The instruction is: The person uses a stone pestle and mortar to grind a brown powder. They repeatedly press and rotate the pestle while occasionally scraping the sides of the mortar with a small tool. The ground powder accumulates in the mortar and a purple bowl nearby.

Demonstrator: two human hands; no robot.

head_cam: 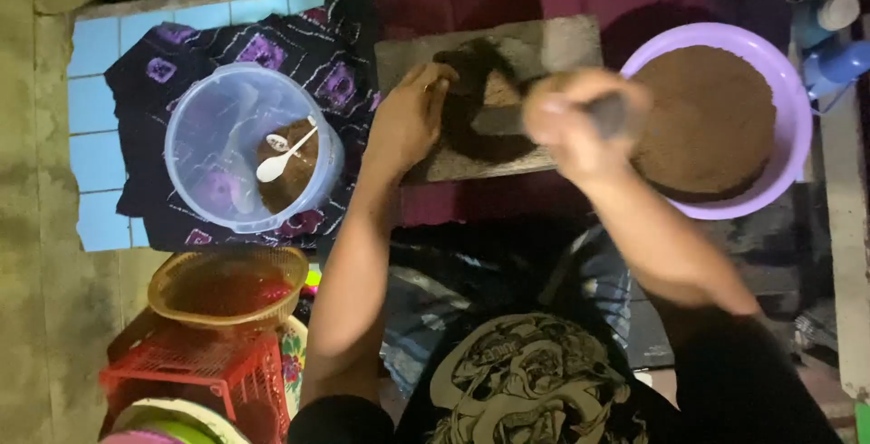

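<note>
On the grey board point(562, 45), the left hand point(410, 118) presses flat on a dark brown mass point(471, 91). The blurred right hand point(580, 122) is closed around a knife handle point(609, 116).

Home floor-level food-prep spot, not a fitted kitchen. Evidence: rough concrete floor with a pale blue tiled patch point(95, 118), well left of the fingers; flat grey stone grinding slab point(566, 45) directly under the fingers, dark paste on it; purple round plastic basin of brown powder point(788, 100) just right of them; clear plastic tub with white spoon point(213, 136) left; woven amber basket on red plastic crate point(227, 285) lower left.
</note>
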